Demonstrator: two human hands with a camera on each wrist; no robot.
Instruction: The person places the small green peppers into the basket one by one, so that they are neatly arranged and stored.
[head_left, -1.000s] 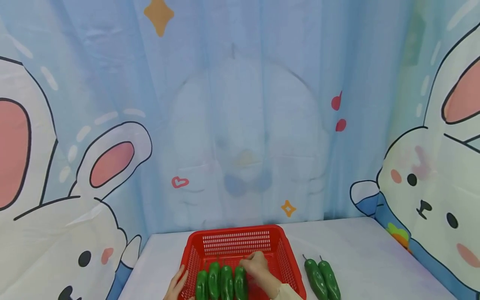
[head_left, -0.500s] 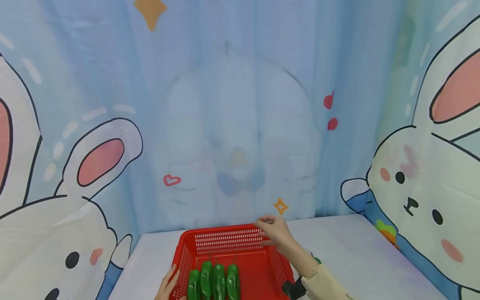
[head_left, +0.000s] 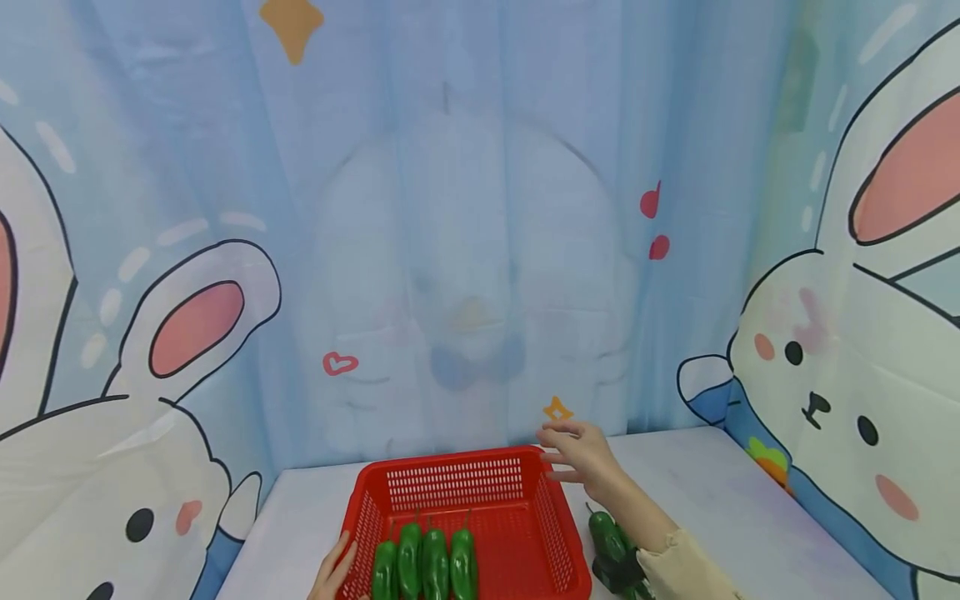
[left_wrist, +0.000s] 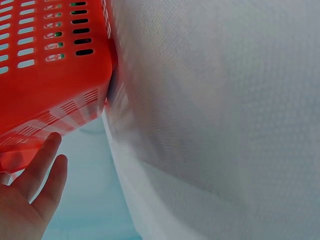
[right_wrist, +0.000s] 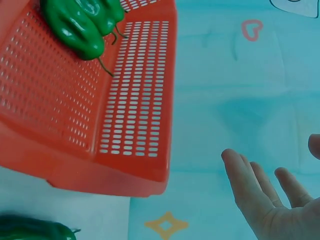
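A red plastic basket (head_left: 465,454) with slotted walls stands on the white table. Several green chili peppers (head_left: 435,562) lie side by side in its left part, stems pointing away. My left hand (head_left: 332,571) holds the basket's left side, fingers along the outer wall and the thumb over the rim. In the left wrist view, the left hand's fingers (left_wrist: 42,170) extend against the red wall. My right hand (head_left: 585,458) hovers by the basket's back right corner, holding nothing. The right wrist view shows that right hand (right_wrist: 270,195) with its fingers spread, apart from the basket.
More green peppers (head_left: 609,537) lie on the table (head_left: 690,475) to the basket's right, partly behind the right forearm and its dark wrist device (head_left: 618,575). A light blue curtain (head_left: 472,208) with cartoon rabbits hangs behind and around the table.
My right hand left the rightmost pepper in the basket, rose, and moved right past the back right corner. The left hand stays at the basket's side. The view shifted slightly.
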